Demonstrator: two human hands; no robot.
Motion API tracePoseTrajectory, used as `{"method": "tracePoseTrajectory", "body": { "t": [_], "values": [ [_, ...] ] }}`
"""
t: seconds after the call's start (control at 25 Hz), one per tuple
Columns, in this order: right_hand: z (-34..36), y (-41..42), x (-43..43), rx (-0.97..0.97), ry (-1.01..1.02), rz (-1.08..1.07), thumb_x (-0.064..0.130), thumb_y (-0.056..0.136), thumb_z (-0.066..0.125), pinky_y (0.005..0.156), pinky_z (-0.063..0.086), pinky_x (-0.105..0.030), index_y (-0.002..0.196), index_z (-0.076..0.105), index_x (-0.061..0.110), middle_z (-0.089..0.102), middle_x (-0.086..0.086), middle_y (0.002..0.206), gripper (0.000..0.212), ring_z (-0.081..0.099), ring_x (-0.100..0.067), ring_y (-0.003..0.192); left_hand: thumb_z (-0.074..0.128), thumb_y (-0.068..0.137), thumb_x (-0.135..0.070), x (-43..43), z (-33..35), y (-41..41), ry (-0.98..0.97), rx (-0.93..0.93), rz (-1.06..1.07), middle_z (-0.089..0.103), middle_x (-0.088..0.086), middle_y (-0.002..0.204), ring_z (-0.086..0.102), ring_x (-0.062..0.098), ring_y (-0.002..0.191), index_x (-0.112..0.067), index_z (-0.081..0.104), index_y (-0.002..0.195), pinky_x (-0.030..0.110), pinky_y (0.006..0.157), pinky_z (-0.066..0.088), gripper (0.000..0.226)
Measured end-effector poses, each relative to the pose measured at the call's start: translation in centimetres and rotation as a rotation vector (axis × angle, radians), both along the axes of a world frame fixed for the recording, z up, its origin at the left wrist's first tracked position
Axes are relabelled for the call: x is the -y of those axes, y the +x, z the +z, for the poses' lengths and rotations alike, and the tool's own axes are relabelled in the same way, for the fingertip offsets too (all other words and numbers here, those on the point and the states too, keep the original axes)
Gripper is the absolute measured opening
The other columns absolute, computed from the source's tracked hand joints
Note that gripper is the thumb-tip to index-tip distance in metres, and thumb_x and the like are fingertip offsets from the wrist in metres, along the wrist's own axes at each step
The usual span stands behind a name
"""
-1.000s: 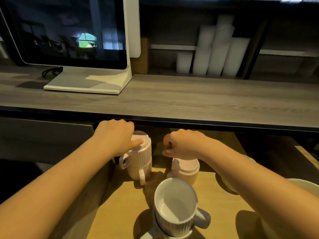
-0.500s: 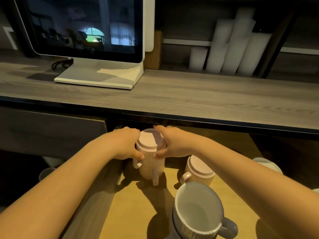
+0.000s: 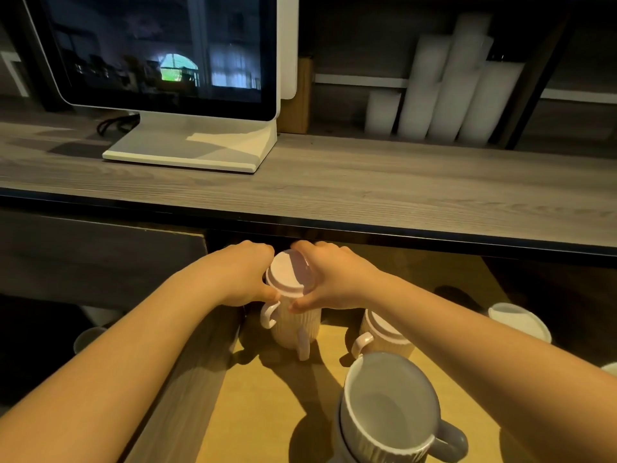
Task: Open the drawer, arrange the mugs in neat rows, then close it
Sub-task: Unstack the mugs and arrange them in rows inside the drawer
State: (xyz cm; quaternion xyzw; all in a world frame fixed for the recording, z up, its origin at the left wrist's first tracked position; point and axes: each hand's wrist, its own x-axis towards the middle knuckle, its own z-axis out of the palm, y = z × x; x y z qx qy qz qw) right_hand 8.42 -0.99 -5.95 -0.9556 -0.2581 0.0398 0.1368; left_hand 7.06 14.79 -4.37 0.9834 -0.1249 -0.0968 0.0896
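under the counter, at the back left of the open drawer, the left hand and right hand clasp the stacked upside-down pink mugs, fingers pressed on both sides.

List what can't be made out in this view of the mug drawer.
- Back of the drawer: hidden under the countertop, in shadow.
- Stacked pink mugs: upper sides covered by left hand and right hand.
- Grey mug stack: base cut off by the bottom edge.
- White mug: partly behind the right forearm.
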Motion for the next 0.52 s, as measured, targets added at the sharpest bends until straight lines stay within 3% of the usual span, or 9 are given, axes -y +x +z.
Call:
{"method": "tracePoseTrajectory", "body": {
  "t": [0.24,0.52],
  "values": [
    [1.0,-1.2,1.8,0.01,0.057,0.015,0.041,0.07,0.077,0.079,0.05,-0.024,0.14,0.033,0.022,0.052,-0.002,0.131,0.085,0.052,-0.019,0.113,0.071,0.078,-0.039,0.8,1.6,-1.3,-0.033,0.04,-0.03,0.066,-0.001,0.106,0.064,0.014,0.092,-0.02,0.057,0.112,0.034,0.084,0.056,0.042],
    [3.8,-3.5,7.1,0.012,0.025,-0.037,0.039,0.067,0.079,0.077,0.055,-0.023,0.138,0.034,0.028,0.052,0.003,0.129,0.085,0.054,-0.015,0.106,0.066,0.075,-0.053,4.6,2.4,-3.2,-0.144,0.158,-0.136,0.065,-0.009,0.108,0.061,0.007,0.095,-0.029,0.055,0.115,0.03,0.084,0.056,0.048]
  ]
}}
